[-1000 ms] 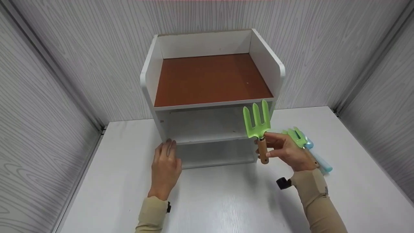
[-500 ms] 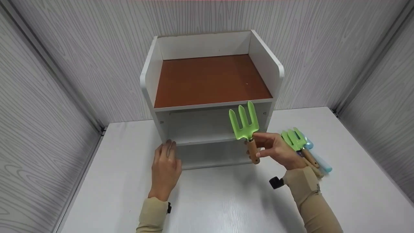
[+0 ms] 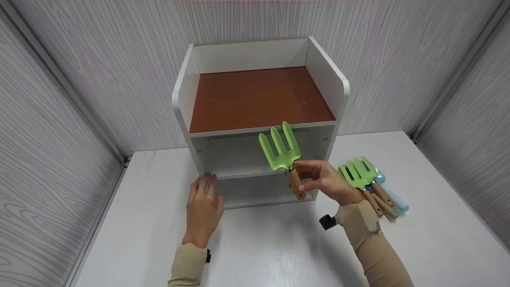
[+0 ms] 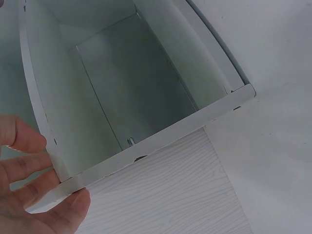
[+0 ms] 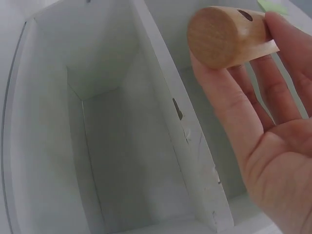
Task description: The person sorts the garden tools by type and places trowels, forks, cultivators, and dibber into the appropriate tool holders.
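My right hand (image 3: 328,181) holds a green three-pronged hand fork (image 3: 283,158) by its wooden handle (image 5: 214,39), prongs up. It is raised before the open compartments of a small white shelf unit (image 3: 263,95) with a red-brown top. In the right wrist view, the handle's round butt end faces the camera between thumb and fingers. My left hand (image 3: 204,213) grips the front edge of the unit's left side panel (image 4: 195,122), near the middle board (image 3: 247,175). Fingers (image 4: 73,207) show on both sides of that edge in the left wrist view.
Right of the unit, several green hand forks (image 3: 358,175) with wooden handles lie in a pile on the white table (image 3: 259,247). A light blue tool (image 3: 396,199) lies partly beneath them. Grey wood-grain walls (image 3: 59,99) stand at the back and both sides.
My right hand has carried the hand fork leftward, from the unit's right side to before its compartments, and the fork leans more to the left. My left hand stays put.
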A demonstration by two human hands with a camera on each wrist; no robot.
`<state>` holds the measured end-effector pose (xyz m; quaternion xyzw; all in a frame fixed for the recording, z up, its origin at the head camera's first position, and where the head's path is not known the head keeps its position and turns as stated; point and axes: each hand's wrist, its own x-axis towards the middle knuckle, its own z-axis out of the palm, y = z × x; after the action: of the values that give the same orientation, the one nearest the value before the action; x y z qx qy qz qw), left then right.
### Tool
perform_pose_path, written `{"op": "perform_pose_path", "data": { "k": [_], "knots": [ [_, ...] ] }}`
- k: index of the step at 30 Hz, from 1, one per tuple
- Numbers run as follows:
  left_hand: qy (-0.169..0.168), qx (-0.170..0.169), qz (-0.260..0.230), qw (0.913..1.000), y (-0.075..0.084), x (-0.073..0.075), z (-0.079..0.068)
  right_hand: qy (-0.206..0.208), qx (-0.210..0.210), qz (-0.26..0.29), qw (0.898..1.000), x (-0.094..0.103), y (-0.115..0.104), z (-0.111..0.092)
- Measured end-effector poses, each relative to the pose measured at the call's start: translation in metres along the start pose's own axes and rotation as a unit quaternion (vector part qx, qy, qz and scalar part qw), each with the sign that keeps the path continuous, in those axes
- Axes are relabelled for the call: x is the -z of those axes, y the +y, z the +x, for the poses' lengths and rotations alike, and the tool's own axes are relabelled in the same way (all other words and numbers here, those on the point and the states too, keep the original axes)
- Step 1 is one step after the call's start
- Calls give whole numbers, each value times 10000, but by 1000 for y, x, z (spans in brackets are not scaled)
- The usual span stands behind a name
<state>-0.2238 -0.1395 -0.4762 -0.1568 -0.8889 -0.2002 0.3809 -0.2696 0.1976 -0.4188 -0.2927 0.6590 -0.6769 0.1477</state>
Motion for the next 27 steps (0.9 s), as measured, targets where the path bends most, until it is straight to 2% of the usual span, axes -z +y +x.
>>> {"op": "perform_pose_path", "data": {
  "k": [7,21,27],
  "knots": [
    [13,-30,-6,10000,0,0,0,203,-213,-509,9983,-9,-8,5],
    [58,-83,-47,9999,-2,0,-1,22,-113,-724,9973,-24,-18,18],
    [62,-60,-57,9999,-3,1,-2,105,-202,-949,9952,-32,-23,24]
  ]
}}
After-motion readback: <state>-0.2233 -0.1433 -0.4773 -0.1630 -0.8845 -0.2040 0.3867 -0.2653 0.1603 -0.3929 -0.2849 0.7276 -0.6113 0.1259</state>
